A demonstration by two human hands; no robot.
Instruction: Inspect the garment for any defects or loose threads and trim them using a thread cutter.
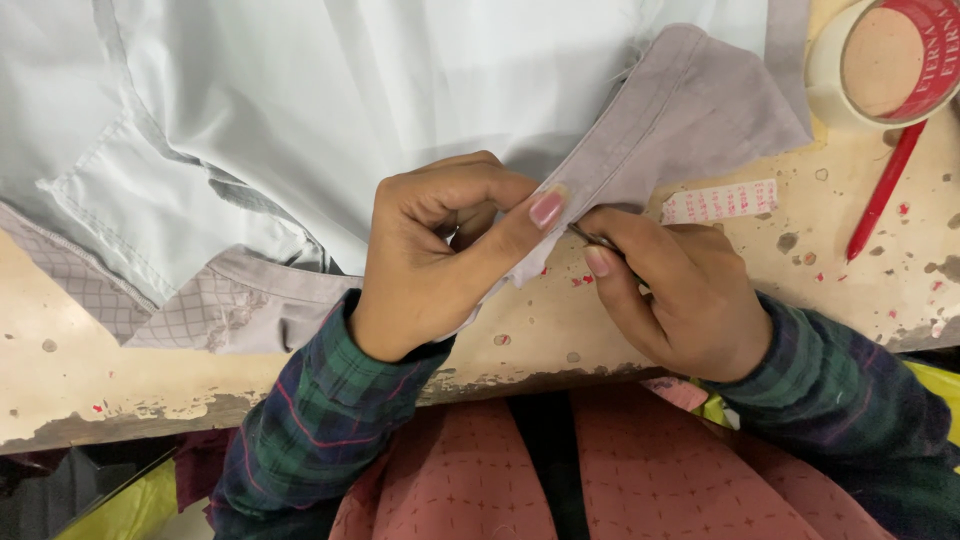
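Head view: left hand closed, thumb and forefinger pinching the edge of the grey collar. Right hand closed around a small metal tool, its tip at the same edge. Collar belongs to a pale shirt spread on the worn table. A red pen and a tape roll lie beyond.

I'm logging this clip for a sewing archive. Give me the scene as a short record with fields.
Left hand: pinches the edge of the grey fabric shirt collar
Right hand: holds a small metal tool at that edge; kind unclear
Garment: pale white shirt
Surface: worn beige table
Nearby: red pen, tape roll, small paper slip
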